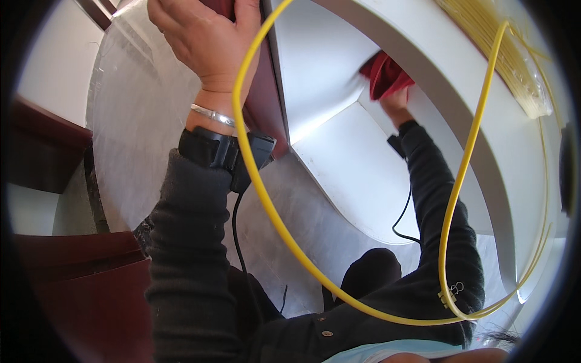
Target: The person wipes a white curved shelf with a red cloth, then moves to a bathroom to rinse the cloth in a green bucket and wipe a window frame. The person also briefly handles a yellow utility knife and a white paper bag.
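Note:
My left hand (209, 41), with a silver bracelet (212, 115) at its wrist, rests at the top of the view against the dark red edge of a panel (268, 90); its fingertips are partly cut off, and whether it grips the edge is unclear. Inside a white cabinet compartment (322, 54), my right hand (396, 104) holds a bunched red cloth (388, 76) near the inner corner. The cloth covers most of its fingers and looks slightly blurred. Both wrists wear black strapped devices with thin cables.
A yellow cable (272, 206) loops across the near view. A clear bag of yellow strands (504, 59) lies on the white cabinet top (458, 63) at the upper right. Dark red wooden furniture (86, 290) stands at the left, above a grey marbled floor (131, 122).

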A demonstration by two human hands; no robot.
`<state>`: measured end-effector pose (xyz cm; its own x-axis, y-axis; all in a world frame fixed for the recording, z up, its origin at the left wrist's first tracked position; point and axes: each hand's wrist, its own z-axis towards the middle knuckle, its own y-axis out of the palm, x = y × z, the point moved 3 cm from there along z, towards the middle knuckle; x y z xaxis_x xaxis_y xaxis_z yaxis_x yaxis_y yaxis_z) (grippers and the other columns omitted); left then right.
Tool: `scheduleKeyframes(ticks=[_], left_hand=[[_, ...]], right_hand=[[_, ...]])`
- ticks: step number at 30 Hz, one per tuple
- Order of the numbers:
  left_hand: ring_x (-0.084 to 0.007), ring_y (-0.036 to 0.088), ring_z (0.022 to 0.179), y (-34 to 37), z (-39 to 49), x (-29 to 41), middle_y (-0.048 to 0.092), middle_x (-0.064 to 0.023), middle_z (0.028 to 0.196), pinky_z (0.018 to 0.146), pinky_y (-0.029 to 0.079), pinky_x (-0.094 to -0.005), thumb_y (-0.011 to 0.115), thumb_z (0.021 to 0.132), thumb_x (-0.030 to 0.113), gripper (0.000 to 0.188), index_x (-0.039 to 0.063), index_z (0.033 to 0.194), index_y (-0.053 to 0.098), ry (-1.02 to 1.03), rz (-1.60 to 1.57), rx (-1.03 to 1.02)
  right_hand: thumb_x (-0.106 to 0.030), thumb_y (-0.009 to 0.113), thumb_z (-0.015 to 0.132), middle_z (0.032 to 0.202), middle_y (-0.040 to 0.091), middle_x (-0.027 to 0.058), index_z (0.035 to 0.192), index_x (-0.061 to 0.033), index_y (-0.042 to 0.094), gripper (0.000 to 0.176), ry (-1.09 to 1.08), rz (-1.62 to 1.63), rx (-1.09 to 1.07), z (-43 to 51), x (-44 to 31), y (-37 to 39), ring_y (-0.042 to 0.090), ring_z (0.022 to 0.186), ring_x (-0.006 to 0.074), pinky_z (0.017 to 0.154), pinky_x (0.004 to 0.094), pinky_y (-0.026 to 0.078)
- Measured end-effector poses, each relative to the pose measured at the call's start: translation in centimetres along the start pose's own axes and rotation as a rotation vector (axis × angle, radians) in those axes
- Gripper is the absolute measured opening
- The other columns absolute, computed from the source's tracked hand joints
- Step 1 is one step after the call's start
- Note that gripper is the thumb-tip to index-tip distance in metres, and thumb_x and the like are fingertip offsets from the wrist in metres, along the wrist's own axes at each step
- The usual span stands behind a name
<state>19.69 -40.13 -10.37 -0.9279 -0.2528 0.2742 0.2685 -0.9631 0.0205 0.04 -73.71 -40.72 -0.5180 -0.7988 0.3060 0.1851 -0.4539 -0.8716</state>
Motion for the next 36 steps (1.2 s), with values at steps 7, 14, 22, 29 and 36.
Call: scheduleKeyframes(ticks=[7, 14, 22, 29, 36], left_hand=[[-0.0438, 0.042, 0.126, -0.2, 0.0, -0.1, 0.034, -0.0264, 0.139, 0.105, 0.037, -0.049, 0.073, 0.082, 0.018, 0.085, -0.002, 0.147, 0.023, 0.1, 0.008, 0.042], [-0.0465, 0.04, 0.128, -0.4, 0.0, 0.2, 0.035, -0.029, 0.14, 0.108, 0.035, -0.0481, 0.073, 0.083, 0.018, 0.084, -0.004, 0.146, 0.023, 0.038, 0.036, 0.005], [-0.0321, 0.041, 0.113, 1.4, 2.8, -2.0, 0.039, -0.0254, 0.118, 0.087, 0.043, -0.0438, 0.076, 0.078, 0.053, 0.094, -0.007, 0.132, 0.028, 0.077, 0.149, -0.159], [-0.0323, 0.046, 0.107, 3.0, 5.3, -4.3, 0.04, -0.024, 0.115, 0.088, 0.044, -0.0421, 0.078, 0.074, 0.054, 0.096, -0.009, 0.127, 0.029, 0.178, 0.237, -0.1], [-0.0441, 0.045, 0.112, 3.6, 4.3, -4.0, 0.041, -0.0302, 0.121, 0.095, 0.04, -0.0524, 0.076, 0.076, 0.053, 0.099, -0.013, 0.133, 0.028, 0.189, 0.143, -0.044]], right_hand=[[-0.027, 0.064, 0.079, 0.128, 0.057, 0.0128, 0.129, -0.0118, 0.056, 0.053, 0.054, -0.08, -0.27, -1.5, -6.9, 2.9, 0.048, 0.125, 0.033, 0.104, 0.0571, 0.029], [-0.042, 0.064, 0.074, 0.11, 0.063, 0.0135, 0.118, -0.021, 0.064, 0.049, 0.358, 0.252, -0.416, -13.7, -5.3, -0.6, 0.055, 0.107, 0.0365, 0.103, 0.0585, 0.031], [-0.037, 0.064, 0.078, 0.117, 0.055, 0.0147, 0.125, -0.0158, 0.058, 0.052, 0.78, 0.064, -0.319, -43.7, 2.2, -11.1, 0.05, 0.113, 0.0383, 0.097, 0.0526, 0.041], [-0.016, 0.076, 0.062, 0.128, 0.051, 0.015, 0.103, -0.0096, 0.064, 0.043, 0.336, 0.369, -0.028, -44.5, -7.0, -16.5, 0.045, 0.122, 0.0377, 0.094, 0.0533, 0.04], [-0.029, 0.078, 0.068, 0.135, 0.048, 0.006, 0.106, -0.0252, 0.064, 0.041, -0.199, 0.58, -0.146, -33.7, -13.4, -15.1, 0.042, 0.125, 0.033, 0.088, 0.053, 0.041]])
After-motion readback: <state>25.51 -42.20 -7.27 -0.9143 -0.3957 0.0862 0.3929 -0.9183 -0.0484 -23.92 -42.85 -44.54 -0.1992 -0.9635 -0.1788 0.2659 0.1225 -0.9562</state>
